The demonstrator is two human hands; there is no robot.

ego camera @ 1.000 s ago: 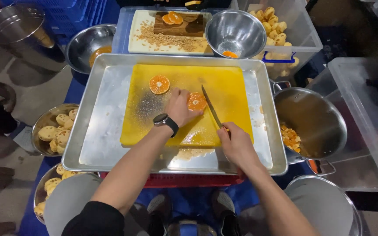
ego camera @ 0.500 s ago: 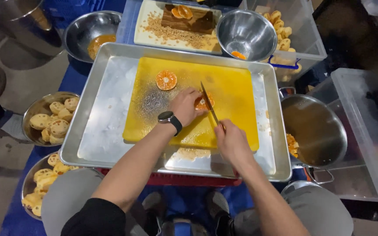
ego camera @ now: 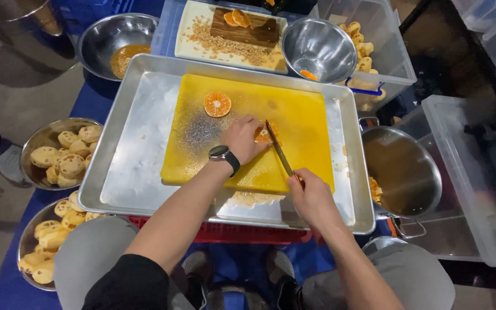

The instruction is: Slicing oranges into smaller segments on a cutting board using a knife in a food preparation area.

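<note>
Cut half: a round orange citrus half lies face up on the yellow plastic cutting board, left of the hands, set aside.
Left hand: fingers curled over the orange citrus piece mid-board, pinning it, seemingly for the blade.
Right hand: fist closed round the slim steel knife at the board's near edge, blade angled onto the fruit.

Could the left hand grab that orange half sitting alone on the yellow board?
Probably yes. The orange half lies cut face up just beyond the left hand, with only bare yellow board between them, though that hand now presses another orange piece.
</note>
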